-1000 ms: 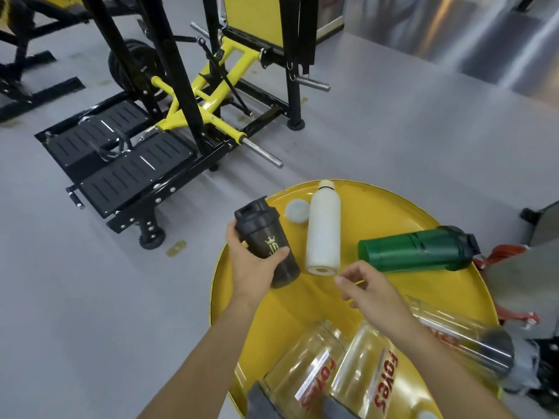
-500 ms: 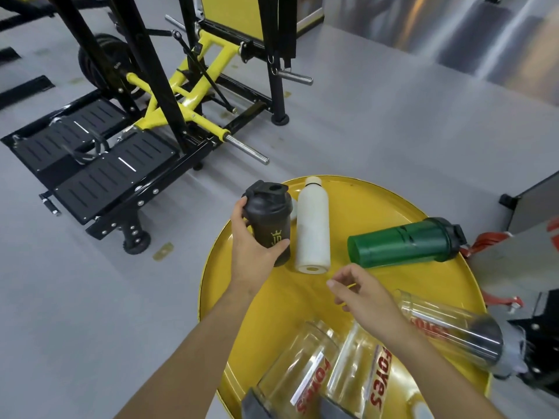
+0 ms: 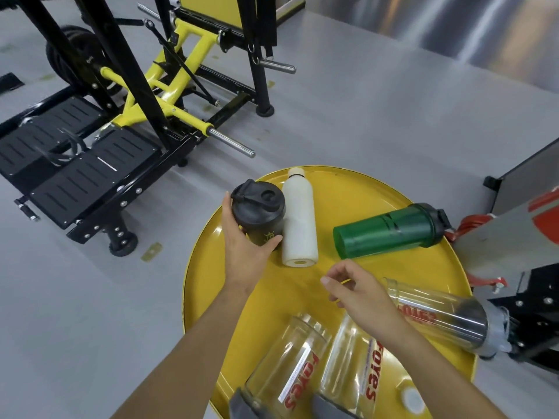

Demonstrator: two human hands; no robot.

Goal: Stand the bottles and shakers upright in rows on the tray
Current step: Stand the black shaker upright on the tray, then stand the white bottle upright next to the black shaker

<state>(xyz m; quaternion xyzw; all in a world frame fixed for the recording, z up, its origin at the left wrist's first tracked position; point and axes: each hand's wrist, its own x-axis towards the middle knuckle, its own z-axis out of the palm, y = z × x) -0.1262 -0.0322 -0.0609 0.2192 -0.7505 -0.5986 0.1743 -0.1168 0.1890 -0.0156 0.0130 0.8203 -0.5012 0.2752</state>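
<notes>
While our left hand [image 3: 242, 252] wraps its grip around the black shaker [image 3: 258, 211], holding it upright at the left edge of the yellow tray [image 3: 357, 189], our right hand [image 3: 360, 290] hovers over the tray's middle with its fingers loosely apart, holding nothing. Just beside the shaker lies a white bottle [image 3: 299, 220]. We see a green shaker [image 3: 387, 229] and three clear shakers [image 3: 351, 355] also lying on their sides.

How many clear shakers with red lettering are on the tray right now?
3, all lying down: one clear shaker at the near edge of the yellow tray, a second beside it under the right hand, a third at the right rim. More may lie below the frame.
</notes>
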